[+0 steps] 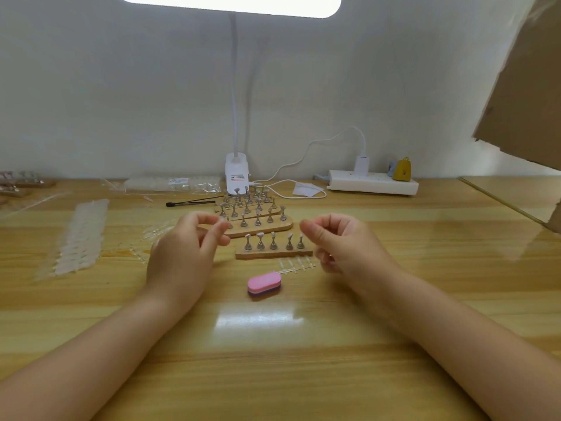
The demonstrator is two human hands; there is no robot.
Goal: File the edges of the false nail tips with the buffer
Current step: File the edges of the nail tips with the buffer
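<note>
A: Where was the buffer (pixel 263 284)?

B: Flat on the table (pixel 303 360), untouched, midway between the two wrists. The strip of nail tips (pixel 297 265) lay just behind it and to its right, and the nearest wooden stand (pixel 273 253) of pegs stood just beyond that.

A: And the hands?

B: Both hovered behind the buffer. The left hand (pixel 182 250) had loosely curled fingers and looked to hold nothing. The right hand (pixel 340 241) was curled tighter; I couldn't tell whether it pinched anything.

A: So how should the step have gone?

B: I'd judge: grip the buffer by its long sides in one hand, pinch a tip near its base in the other, and stroke lightly along the edge, since thin plastic flexes.
</note>
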